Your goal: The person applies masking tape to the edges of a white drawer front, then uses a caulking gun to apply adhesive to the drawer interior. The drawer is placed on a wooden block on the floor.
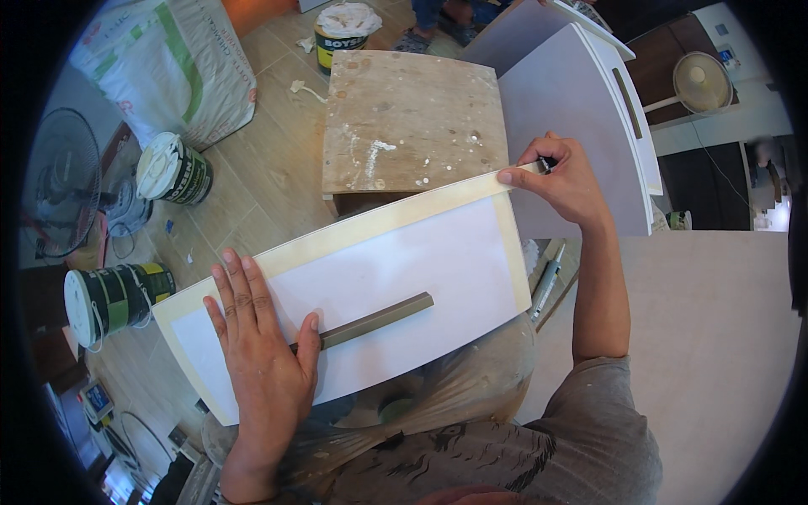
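Observation:
A white rectangular panel with a cream edge border and a long grey-brown handle lies tilted across my lap. My left hand rests flat on its lower left part, fingers spread, thumb touching the handle's left end. My right hand is at the panel's upper right corner, pinching the cream edge strip with a small dark tool showing between the fingers.
A paint-stained wooden stool stands just beyond the panel. More white panels lean at upper right. Paint cans sit on the wood floor beside a white sack and a fan. A caulk tube lies at right.

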Demonstrator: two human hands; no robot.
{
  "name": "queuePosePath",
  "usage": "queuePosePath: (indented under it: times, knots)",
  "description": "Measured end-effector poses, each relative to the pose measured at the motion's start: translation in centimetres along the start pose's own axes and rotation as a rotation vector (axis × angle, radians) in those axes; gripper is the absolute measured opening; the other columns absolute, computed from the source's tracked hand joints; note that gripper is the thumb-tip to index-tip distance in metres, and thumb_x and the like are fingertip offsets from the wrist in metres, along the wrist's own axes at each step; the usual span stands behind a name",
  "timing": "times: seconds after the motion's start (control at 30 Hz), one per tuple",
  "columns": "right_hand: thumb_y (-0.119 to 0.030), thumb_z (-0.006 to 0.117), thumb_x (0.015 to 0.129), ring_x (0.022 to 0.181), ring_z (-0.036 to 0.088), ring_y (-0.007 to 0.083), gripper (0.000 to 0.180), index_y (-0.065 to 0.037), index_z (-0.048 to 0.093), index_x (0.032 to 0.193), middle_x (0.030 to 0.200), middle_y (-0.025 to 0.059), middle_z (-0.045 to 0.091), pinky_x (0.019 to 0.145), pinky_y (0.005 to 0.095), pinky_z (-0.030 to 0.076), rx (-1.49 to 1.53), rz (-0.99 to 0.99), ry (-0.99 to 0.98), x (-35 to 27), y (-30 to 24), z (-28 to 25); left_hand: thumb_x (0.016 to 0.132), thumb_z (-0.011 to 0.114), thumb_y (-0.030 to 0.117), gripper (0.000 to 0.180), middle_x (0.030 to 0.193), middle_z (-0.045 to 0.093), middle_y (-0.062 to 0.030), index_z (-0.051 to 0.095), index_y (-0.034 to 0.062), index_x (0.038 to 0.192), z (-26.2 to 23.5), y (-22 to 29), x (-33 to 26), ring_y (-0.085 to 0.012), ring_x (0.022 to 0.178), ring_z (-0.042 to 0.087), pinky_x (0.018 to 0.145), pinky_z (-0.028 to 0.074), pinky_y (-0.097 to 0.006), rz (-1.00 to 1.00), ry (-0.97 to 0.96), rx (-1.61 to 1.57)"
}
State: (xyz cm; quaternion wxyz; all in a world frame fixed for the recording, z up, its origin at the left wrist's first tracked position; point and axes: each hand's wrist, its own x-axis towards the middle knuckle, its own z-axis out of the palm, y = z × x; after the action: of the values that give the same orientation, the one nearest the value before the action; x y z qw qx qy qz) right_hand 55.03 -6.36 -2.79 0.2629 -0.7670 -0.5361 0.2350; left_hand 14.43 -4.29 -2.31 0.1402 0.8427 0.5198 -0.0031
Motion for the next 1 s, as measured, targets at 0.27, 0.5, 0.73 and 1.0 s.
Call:
queuePosePath:
  times: [0.27,0.5,0.73,1.0]
  knots:
    - [-0.030,0.094,0.070,0.080,0.054,0.0163,0.039,-0.002,0.068,0.072,0.086,0.0055,0.059,0.071,0.0317,0.043,0.031,0.062,-0.003,-0.2,-0.2,0.2,0.098,0.060,0.032,0.084,0.168,0.017,-0.0295,0.021,-0.0101,0.159,0.3,-0.1,-0.2,-0.0442,0.158,0.013,0.127,0.008,-0.056,-0.006,0.020,-0.002]
    - [-0.034,0.093,0.070,0.076,0.053,0.0172,0.041,-0.002,0.069,0.073,0.080,0.0059,0.057,0.068,0.0325,0.043,-0.060,0.051,0.005,-0.4,-1.0,-0.1,0.101,0.056,0.038,0.083,0.166,0.016,-0.0336,0.021,-0.0125,0.157,1.0,1.3,0.0,-0.0462,0.157,0.012,0.127,0.011,-0.054,-0.012,0.078,-0.016]
    - [-0.037,0.090,0.071,0.060,0.051,0.0151,0.042,-0.001,0.070,0.075,0.063,0.0040,0.055,0.057,0.0332,0.041,-0.030,0.008,-0.007,-0.2,-0.5,-0.1,0.100,0.055,0.056,0.097,0.164,0.019,-0.0356,0.023,-0.0183,0.154,2.7,7.0,1.6,-0.0459,0.156,0.016,0.127,0.013,-0.052,0.087,0.074,-0.093]
    - [-0.043,0.089,0.071,0.058,0.055,0.0166,0.046,0.000,0.074,0.083,0.061,0.0073,0.059,0.057,0.0349,0.044,0.049,0.001,-0.012,-0.3,0.6,0.1,0.103,0.049,0.055,0.092,0.163,0.023,-0.0357,0.024,-0.0187,0.153,6.5,18.9,5.2,-0.0464,0.156,0.016,0.127,0.016,-0.050,0.326,0.115,-0.216]
